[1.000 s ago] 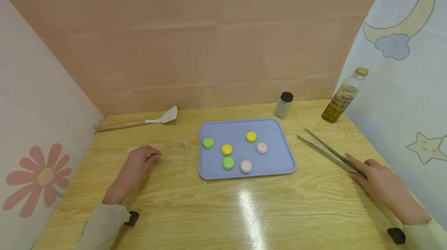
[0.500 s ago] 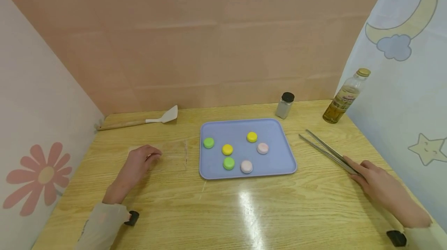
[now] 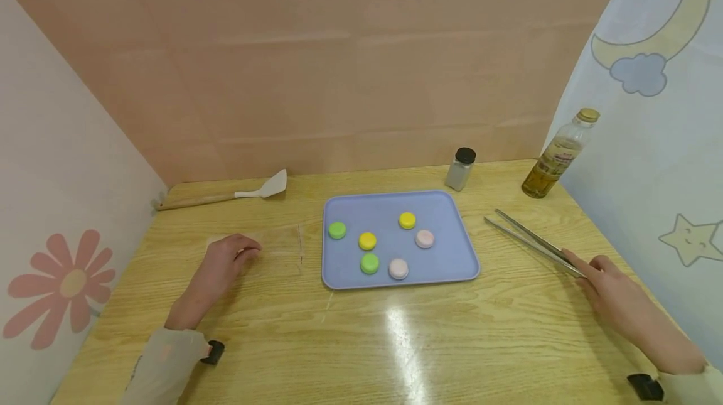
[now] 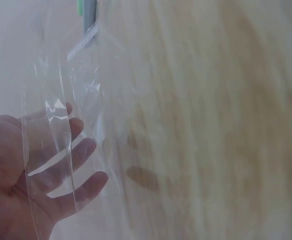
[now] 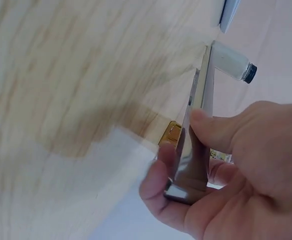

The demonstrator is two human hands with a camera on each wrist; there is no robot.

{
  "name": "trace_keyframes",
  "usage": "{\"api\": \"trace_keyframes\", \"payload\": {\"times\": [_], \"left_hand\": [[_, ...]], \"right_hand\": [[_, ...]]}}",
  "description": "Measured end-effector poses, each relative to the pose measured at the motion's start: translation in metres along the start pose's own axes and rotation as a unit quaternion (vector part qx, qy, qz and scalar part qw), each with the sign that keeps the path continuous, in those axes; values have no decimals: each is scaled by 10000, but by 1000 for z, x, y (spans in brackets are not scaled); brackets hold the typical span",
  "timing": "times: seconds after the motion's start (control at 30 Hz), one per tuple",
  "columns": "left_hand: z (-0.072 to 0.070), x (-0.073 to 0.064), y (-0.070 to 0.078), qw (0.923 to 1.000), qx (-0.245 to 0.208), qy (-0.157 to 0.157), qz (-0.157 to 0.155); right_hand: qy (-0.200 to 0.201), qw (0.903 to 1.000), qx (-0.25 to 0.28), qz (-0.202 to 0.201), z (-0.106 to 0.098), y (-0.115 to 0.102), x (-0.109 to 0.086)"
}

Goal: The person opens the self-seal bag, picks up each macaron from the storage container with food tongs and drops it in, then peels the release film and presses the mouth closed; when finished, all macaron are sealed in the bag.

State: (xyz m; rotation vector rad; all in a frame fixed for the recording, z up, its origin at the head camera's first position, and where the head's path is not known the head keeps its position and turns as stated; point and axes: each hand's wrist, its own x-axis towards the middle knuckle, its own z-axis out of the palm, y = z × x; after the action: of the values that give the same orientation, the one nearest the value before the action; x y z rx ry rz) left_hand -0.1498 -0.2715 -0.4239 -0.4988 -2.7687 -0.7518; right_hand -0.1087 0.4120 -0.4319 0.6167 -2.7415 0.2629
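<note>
At the left, my left hand [image 3: 226, 260] pinches the edge of a clear plastic bag [image 3: 285, 248] lying on the table. In the left wrist view the see-through film [image 4: 58, 117] passes in front of that hand, its other fingers loosely spread. On the right, metal tongs [image 3: 531, 242] are gripped between the thumb and fingers of my right hand [image 3: 618, 298]. Their tips stand slightly apart, with nothing between them. A blue tray [image 3: 435, 204] lies between the hands. On it are two green macarons [image 3: 369, 263], two yellow macarons [image 3: 407, 220] and two pale pink macarons [image 3: 398, 269].
A spatula [image 3: 271, 185] with a wooden handle lies at the back left. Behind the tray's right corner stands a small jar [image 3: 460, 172] with a black lid. A glass bottle [image 3: 553, 160] of amber liquid stands at the back right, beside the side wall.
The tongs' tips have come slightly closer together, and my right hand has shifted a little to the right. The left hand, the bag and the macarons stay in place.
</note>
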Motion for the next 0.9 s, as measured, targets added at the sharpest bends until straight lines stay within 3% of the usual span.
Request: {"api": "trace_keyframes", "payload": {"times": [0.33, 0.63, 0.9], "left_hand": [[1, 0, -2, 10000, 11, -16, -27], [3, 1, -4, 10000, 0, -14, 7], [4, 4, -4, 9998, -36, 67, 163]], "right_hand": [[482, 9984, -235, -180, -5, -3, 0], [386, 9991, 21, 166, -16, -10, -1], [172, 9996, 200, -43, -21, -21, 1]]}}
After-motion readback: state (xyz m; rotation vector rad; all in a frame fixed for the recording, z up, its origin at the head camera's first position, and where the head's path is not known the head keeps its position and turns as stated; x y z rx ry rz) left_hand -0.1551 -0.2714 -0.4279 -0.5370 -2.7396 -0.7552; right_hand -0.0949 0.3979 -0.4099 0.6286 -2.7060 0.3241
